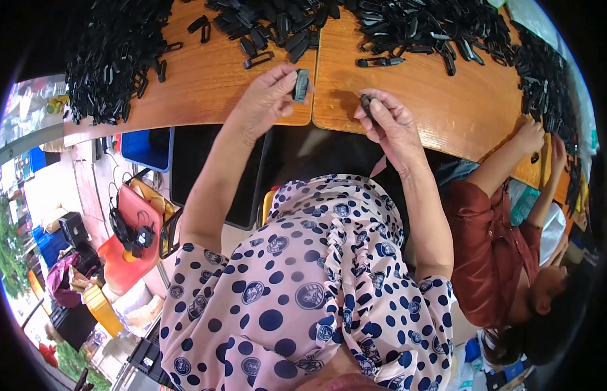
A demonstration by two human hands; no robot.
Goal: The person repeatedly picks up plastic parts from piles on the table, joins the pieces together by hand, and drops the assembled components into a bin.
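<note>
Over the near part of the wooden table (206,78), my left hand (267,94) pinches a dark ribbed plastic piece (301,86) between thumb and fingers. A hand's width to its right, my right hand (393,124) grips a small black plastic piece (365,103) at its fingertips. The two pieces are apart; their exact kind is too small to make out. Beyond my hands a loose black plastic frame (258,60) and a black clip-like part (380,62) lie at the edge of the heaps.
Heaps of black plastic parts cover the far table: one at the left (108,78), one in the middle (267,23), one at the right (427,29). To my right sits a co-worker in a dark red shirt (476,241). A red chair (131,244) holding cables stands at my left.
</note>
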